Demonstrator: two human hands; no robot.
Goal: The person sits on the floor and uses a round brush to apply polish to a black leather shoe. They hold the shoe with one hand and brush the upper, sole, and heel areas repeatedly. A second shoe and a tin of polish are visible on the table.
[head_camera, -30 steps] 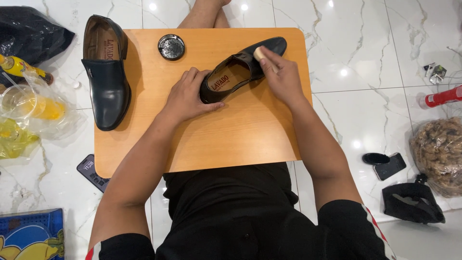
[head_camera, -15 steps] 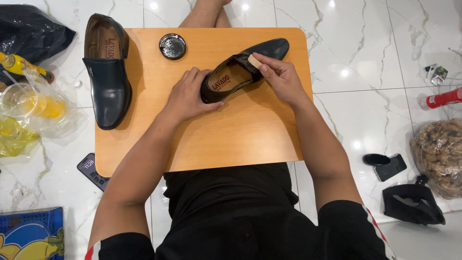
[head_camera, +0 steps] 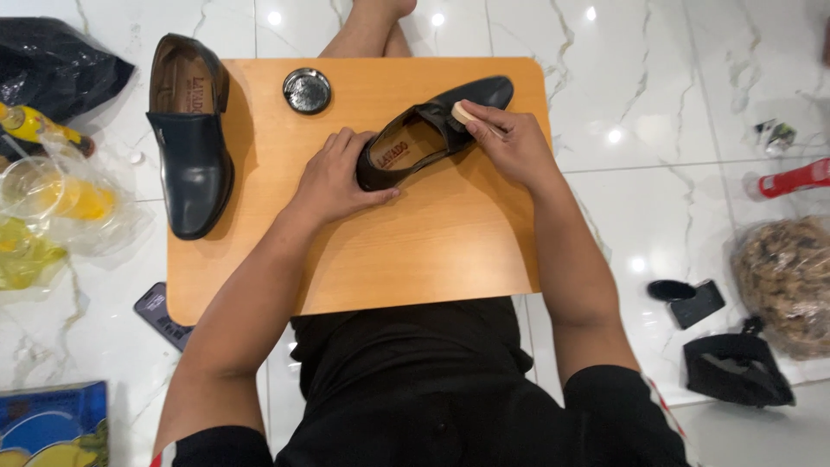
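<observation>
A black leather shoe [head_camera: 432, 125] lies slanted on the small wooden table [head_camera: 415, 251], toe pointing to the far right. My left hand [head_camera: 339, 173] grips its heel end and steadies it. My right hand [head_camera: 510, 143] is shut on a small light-coloured brush [head_camera: 462, 112], pressed against the shoe's upper near the tongue. The second black shoe [head_camera: 190, 130] sits on the table's left edge, toe towards me. A round open tin of polish [head_camera: 307, 90] rests at the table's far side, between the two shoes.
Plastic bags with yellow bottles [head_camera: 52, 199] and a black bag [head_camera: 52, 65] lie on the floor at left. A phone [head_camera: 160, 316] sits by the table's near-left corner. On the right are a red bottle [head_camera: 795, 180], a bag of brown material [head_camera: 787, 281] and small black items [head_camera: 687, 298].
My right hand has slid the brush from the toe side back along the shoe towards its opening. My left hand and the shoe have stayed put.
</observation>
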